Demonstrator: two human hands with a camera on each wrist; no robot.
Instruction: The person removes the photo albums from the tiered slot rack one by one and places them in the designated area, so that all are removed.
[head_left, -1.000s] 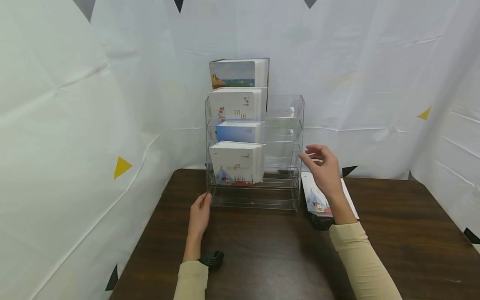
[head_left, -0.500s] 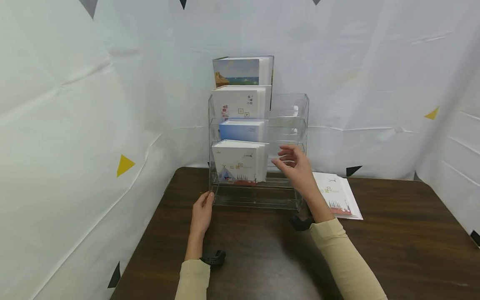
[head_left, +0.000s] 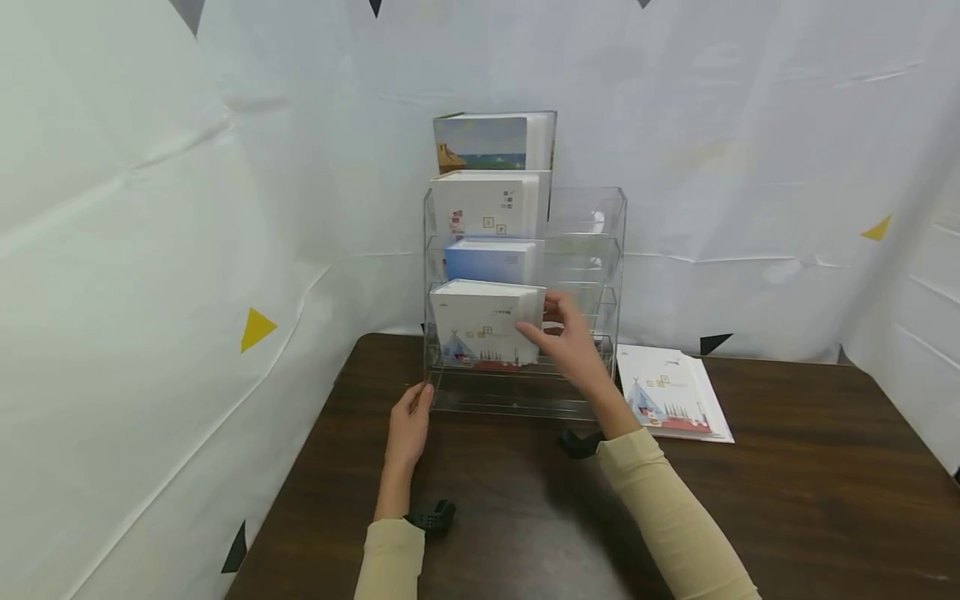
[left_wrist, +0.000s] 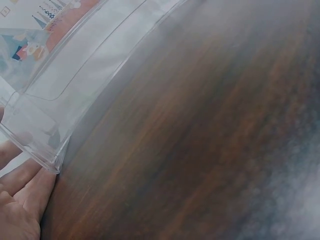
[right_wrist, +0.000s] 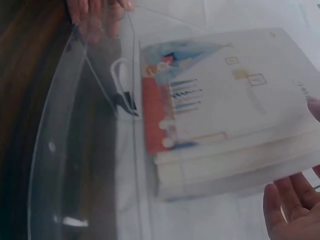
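Observation:
A clear acrylic tiered rack [head_left: 600,242] stands at the back of a dark wooden table [head_left: 787,500]. Its left column holds stacks of cards, one per tier. My right hand [head_left: 562,337] is at the right edge of the bottom stack [head_left: 480,321], thumb on the front card, fingers behind. In the right wrist view the fingers [right_wrist: 292,210] are straight and just off the stack [right_wrist: 225,115]. My left hand [head_left: 408,425] rests with straight fingers against the rack's lower left corner, as the left wrist view also shows: hand [left_wrist: 20,200], rack [left_wrist: 75,65].
A small pile of the same tent-printed cards [head_left: 671,392] lies flat on the table right of the rack. The rack's right column has no cards in it. White sheeting with small coloured triangles closes in the back and both sides.
My right hand has moved left, from above the cards lying on the table to the bottom stack in the rack. The left hand has stayed at the rack's corner.

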